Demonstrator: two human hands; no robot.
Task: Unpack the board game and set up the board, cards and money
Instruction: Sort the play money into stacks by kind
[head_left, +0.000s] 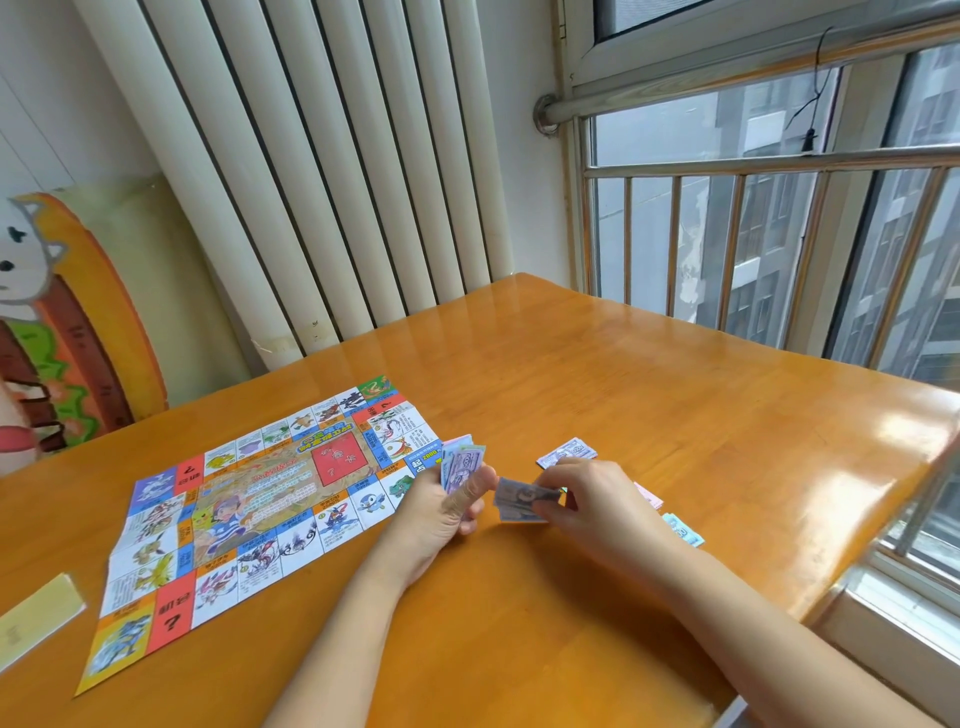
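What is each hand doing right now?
Left hand: grips a fanned stack of purple paper play-money notes.
Right hand: pinches a blurred grey-purple paper note, possibly several.

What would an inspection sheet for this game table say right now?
Surface: orange wooden table, glossy.
Job's things: game board unfolded flat at left; purple notes, pink notes and blue notes lie at right.
Clutter: pale yellow flat item at the left edge, unidentifiable.
Hands: left hand grips a wad of notes; right hand pinches greyish notes.
Cables: black wire hangs by the window.
Surroundings: white radiator, barred window, painted cartoon panel.
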